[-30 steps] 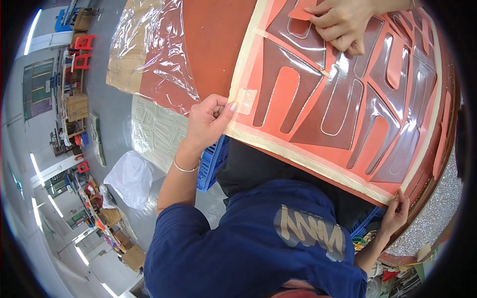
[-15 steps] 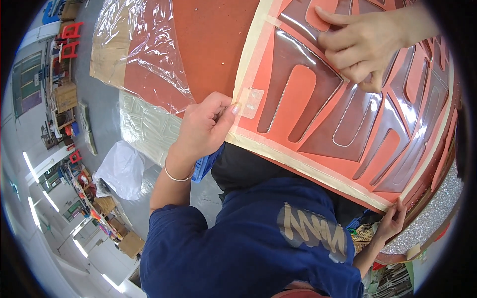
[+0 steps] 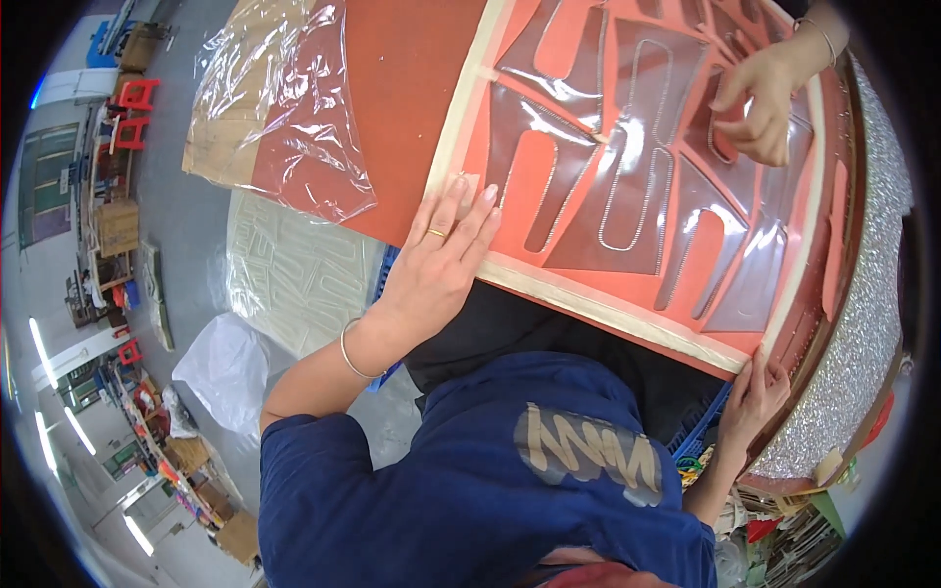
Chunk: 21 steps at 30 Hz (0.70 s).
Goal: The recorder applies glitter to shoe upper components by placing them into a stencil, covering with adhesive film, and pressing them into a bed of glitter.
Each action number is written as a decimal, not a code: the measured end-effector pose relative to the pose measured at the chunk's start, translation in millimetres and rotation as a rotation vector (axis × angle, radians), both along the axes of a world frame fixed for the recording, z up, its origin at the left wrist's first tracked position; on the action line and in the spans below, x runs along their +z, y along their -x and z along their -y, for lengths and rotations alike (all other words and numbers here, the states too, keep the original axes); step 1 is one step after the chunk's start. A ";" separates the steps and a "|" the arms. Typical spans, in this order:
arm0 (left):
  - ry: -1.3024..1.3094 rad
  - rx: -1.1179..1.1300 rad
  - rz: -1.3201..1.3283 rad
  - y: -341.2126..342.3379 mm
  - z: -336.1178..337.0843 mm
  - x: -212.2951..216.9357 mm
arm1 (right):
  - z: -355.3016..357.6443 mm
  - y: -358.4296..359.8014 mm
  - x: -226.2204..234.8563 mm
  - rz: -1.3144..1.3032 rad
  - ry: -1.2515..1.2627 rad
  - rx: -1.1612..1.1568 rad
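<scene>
A large orange sheet [image 3: 549, 196] with a cream border lies on a round table. Clear, stitched plastic shapes [image 3: 627, 167] cover it. My left hand [image 3: 436, 260] rests flat on the sheet's near left corner with its fingers spread, next to a small cream tab [image 3: 469, 183]. It wears a ring and a thin bracelet. My right hand [image 3: 755, 392] grips the sheet's near right corner from below. Another person's hand [image 3: 765, 108] reaches in from the top right and presses on one plastic shape.
Crumpled clear film [image 3: 294, 108] lies over a brown sheet at the far left. A pale patterned sheet [image 3: 294, 274] and a white bag [image 3: 230, 367] lie on the grey floor. A blue crate [image 3: 385, 284] sits under the table. A silver glittery surface [image 3: 863, 333] curves along the right.
My left hand went from pinching the cream border at the tab to lying flat on it. The other person's hand has moved to the right across the plastic shapes.
</scene>
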<state>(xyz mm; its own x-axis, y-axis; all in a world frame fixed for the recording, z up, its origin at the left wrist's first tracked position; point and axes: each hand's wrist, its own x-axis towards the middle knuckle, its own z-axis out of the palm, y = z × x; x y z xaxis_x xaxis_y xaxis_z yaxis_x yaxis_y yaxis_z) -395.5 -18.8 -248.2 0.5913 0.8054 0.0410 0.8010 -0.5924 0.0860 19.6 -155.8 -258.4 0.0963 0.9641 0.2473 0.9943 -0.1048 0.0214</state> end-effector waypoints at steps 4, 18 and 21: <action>-0.055 -0.029 0.006 -12.9 -2.8 4.8 | 4.3 -12.6 0.7 -0.039 0.011 -0.011; 0.135 -0.119 0.288 -35.0 -52.1 0.4 | -62.0 51.4 9.5 -0.313 -0.179 0.201; 0.139 -0.170 0.272 -35.5 -58.8 6.3 | -103.6 104.3 19.0 -0.406 0.009 0.485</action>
